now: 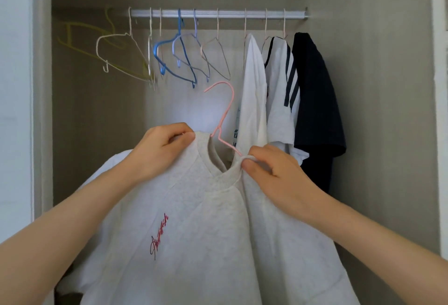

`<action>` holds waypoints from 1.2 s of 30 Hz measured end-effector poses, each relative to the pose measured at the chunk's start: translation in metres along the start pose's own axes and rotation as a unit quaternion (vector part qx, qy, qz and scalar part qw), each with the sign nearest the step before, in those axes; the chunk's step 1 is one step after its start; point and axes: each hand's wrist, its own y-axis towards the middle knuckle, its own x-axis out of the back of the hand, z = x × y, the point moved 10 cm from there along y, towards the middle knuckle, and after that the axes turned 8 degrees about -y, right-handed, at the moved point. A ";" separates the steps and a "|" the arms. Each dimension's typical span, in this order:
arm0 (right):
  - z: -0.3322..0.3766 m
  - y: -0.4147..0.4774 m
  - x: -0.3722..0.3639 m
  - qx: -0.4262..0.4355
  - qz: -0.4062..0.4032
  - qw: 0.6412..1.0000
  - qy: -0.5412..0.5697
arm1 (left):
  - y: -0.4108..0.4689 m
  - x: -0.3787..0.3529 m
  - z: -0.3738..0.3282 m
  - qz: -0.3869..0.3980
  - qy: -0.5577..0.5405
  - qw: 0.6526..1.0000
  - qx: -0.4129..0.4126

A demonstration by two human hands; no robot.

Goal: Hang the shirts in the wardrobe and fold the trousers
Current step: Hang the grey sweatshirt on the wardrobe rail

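**Grey shirt point(194, 220) getting seated on a pink hanger point(226, 108)**

Both hands are working the collar point(218, 174) right in front of the open wardrobe point(375, 86), below the rail point(218, 13). Left hand point(160, 149) is pinching the collar on its side between thumb and curled fingers. Right hand point(274, 171) is pinching the opposite side, right where the hanger's wire arm is running under the fabric. My guess is they're holding it stretched like that so the shoulders are settling over the wire before it goes up.

The hook is sticking up free, not on the rail yet. It's sitting under the gap between the empty hangers point(179, 57) and the three hung shirts point(281, 81) at the rail's right end.

The shirt is looking like a pale heathered crew neck, soft and thickish, with a red script logo point(158, 237) on the chest. It's hanging loose and bunching a bit down the middle.
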 end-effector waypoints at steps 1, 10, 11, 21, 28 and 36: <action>-0.001 0.002 -0.001 -0.008 0.021 0.999 0.028 | 0.000 0.000 0.003 -0.002 -0.010 1.000 0.008; -0.014 0.006 0.029 -0.055 -0.005 0.985 0.164 | -0.003 0.026 0.019 -0.041 -0.030 0.998 0.027; -0.019 0.008 0.036 -0.067 -0.022 0.981 0.182 | -0.003 0.030 0.021 -0.040 -0.026 0.998 0.028; -0.022 0.032 0.071 -0.059 -0.057 0.979 0.184 | -0.015 0.055 0.045 -0.094 0.069 0.992 0.048; -0.012 0.046 0.083 -0.051 -0.080 0.995 0.032 | -0.018 0.075 0.051 -0.188 0.071 0.978 0.054; -0.009 0.046 0.075 -0.016 -0.061 0.984 -0.165 | -0.021 0.090 0.070 -0.209 0.017 0.975 0.076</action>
